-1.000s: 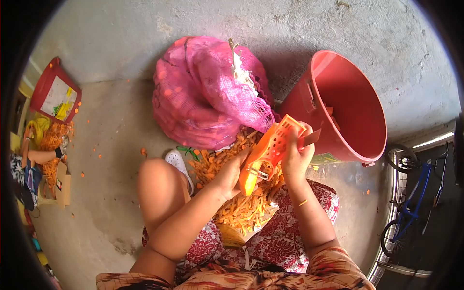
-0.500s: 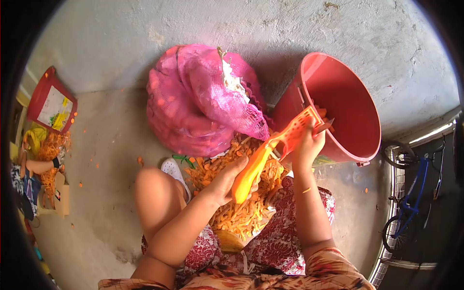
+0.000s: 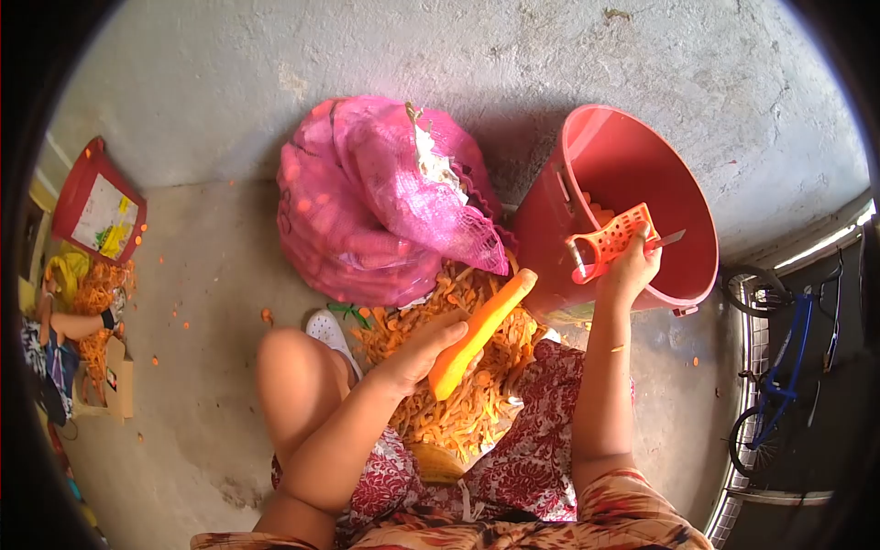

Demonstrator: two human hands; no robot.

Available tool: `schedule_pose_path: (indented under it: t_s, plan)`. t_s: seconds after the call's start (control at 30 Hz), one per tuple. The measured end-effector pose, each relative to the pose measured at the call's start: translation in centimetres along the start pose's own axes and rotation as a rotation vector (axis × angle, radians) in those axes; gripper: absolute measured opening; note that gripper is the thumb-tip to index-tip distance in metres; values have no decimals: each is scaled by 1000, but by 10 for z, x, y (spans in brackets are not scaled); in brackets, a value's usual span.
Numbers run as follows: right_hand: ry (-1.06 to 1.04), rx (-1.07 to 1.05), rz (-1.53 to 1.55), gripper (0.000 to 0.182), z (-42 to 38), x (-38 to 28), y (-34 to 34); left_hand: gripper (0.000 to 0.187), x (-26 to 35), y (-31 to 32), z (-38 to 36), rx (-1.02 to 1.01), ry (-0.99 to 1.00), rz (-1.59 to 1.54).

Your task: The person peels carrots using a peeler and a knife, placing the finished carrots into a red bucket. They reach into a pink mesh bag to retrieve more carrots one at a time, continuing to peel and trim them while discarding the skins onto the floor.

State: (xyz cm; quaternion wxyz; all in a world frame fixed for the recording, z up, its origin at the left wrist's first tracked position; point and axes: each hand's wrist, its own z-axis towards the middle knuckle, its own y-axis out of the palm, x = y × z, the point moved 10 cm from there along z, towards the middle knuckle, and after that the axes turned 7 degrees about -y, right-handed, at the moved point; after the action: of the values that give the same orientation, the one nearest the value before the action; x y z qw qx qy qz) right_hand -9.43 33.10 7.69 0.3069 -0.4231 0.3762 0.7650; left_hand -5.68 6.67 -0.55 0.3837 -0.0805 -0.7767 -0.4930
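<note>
A peeled orange carrot lies slanted in my left hand, fingers wrapped round its lower part. My right hand grips an orange peeler with a perforated body, in front of the red bucket's opening. A knife blade sticks out to the right of the same hand. Carrot and peeler are apart. Below the carrot, a heap of orange peels lies between my legs. Inside the red bucket some orange pieces show behind the peeler.
A pink mesh sack full of carrots stands against the wall. At the far left are another red bucket, more peels, a cardboard box and another person's arm. A blue bicycle is at the right.
My right hand has moved right and down with the peeler, away from the carrot. The carrot's upper end is now uncovered. My left hand has shifted slightly left.
</note>
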Motion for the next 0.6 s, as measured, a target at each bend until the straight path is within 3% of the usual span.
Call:
schedule_pose_path:
  t_s: [0.1, 0.27, 0.37, 0.47, 0.6]
  plan:
    - [-75, -158, -202, 16, -12, -5, 12, 34, 5, -6, 1, 32, 14, 72]
    - [146, -270, 219, 11, -47, 6, 44, 38, 10, -3, 2, 57, 38, 168]
    - [218, -340, 263, 11, -59, 1, 56, 27, 12, -1, 6, 102, 73, 203]
    - [237, -289, 267, 11, -57, 2, 54, 29, 2, -8, 7, 174, -33, 310]
    - [278, -228, 313, 8, -56, 5, 52, 31, 10, -14, 4, 325, 4, 540]
